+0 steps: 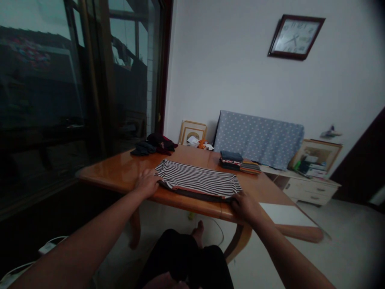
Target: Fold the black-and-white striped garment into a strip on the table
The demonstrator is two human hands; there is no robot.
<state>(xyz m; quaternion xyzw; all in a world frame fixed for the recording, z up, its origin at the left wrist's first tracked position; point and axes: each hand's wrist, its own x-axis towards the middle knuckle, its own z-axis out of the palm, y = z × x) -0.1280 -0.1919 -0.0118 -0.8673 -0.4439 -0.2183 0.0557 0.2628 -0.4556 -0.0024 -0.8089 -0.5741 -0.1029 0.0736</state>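
Observation:
A black-and-white striped shirt [198, 178] lies folded into a wide strip along the near edge of the wooden table [126, 170]. Along its near side show a reddish-brown band and a dark layer underneath. My left hand [147, 182] rests at the shirt's left end, its fingers stretched out over the cloth's edge. At the near right corner, my right hand [244, 204] has its fingers curled and closed on the fabric; the fingertips are partly hidden.
Dark crumpled clothes [159, 143] lie at the table's far left. Folded clothes [231, 159] are stacked at the right, beside a striped folded piece [250, 167]. Behind stand a polka-dot cloth-covered object [258, 136] and a white cabinet [313, 190]. A glass door [129, 80] borders the left.

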